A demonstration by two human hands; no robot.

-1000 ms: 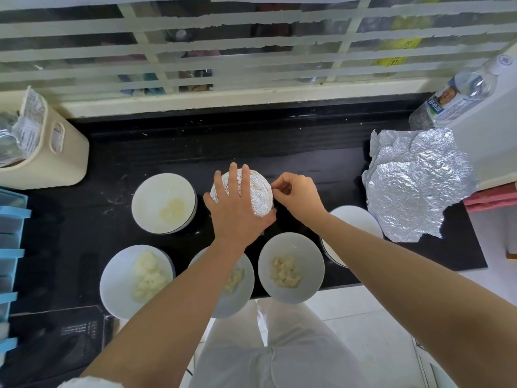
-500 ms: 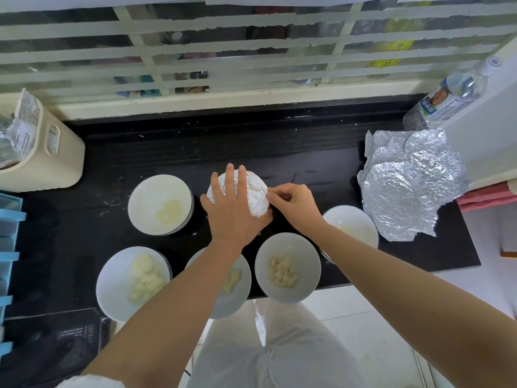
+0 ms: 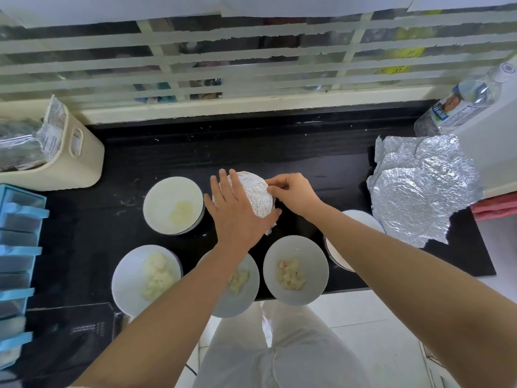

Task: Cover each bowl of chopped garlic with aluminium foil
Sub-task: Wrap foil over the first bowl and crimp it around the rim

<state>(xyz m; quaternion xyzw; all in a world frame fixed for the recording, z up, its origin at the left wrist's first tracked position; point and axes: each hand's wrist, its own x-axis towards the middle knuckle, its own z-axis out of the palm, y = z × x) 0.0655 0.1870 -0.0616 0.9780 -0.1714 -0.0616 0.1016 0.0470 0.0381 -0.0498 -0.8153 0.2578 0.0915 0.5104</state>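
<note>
A foil-covered bowl [image 3: 256,196] sits in the middle of the black counter [image 3: 321,169]. My left hand [image 3: 233,212] lies flat on its foil top with straight fingers. My right hand [image 3: 293,191] pinches the foil at the bowl's right rim. Several white bowls of chopped garlic stand uncovered around it: one at the left [image 3: 165,200], three along the front edge [image 3: 134,278], [image 3: 243,292], [image 3: 302,253], and one [image 3: 361,219] partly hidden under my right forearm. Crumpled foil sheets [image 3: 419,191] lie at the right.
A cream bin [image 3: 70,163] stands at the back left, blue containers [image 3: 19,247] line the left edge, and a water bottle [image 3: 461,99] lies at the back right. A barred window runs behind the counter. The front bowls overhang the counter edge above my legs.
My left hand slid toward the bowl's left side, baring more of the foil top. My right hand moved up along the right rim, still pinching foil.
</note>
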